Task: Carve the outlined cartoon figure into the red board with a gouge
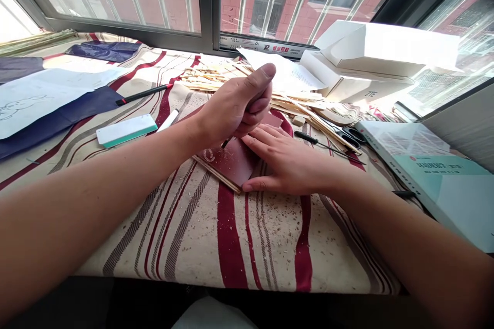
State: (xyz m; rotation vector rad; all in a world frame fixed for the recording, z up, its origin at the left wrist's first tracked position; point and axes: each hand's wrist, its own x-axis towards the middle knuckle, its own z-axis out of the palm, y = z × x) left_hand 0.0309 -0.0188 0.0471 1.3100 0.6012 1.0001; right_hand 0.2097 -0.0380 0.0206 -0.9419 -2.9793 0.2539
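My left hand (235, 103) is closed in a fist, thumb up, around a carving tool (226, 142). Only the tool's thin dark tip shows below the fist, over a reddish-brown board (231, 167); I cannot tell if it touches. The tool's handle is hidden in my fingers. Pale curved marks show on the board beside the tip, with small chips scattered over its surface. My right hand (283, 159) lies flat with fingers stretched over the board's right side, its thumb at the near corner. The board lies on a striped cloth (200, 236).
Thin wooden strips (208, 78) pile up behind my hands. To the right are a black-handled screwdriver (306, 137), scissors (353, 137), a book (440, 169) and a white box (358, 85). A white-and-green block (126, 131) and a pen (144, 93) lie left. Wood crumbs litter the cloth.
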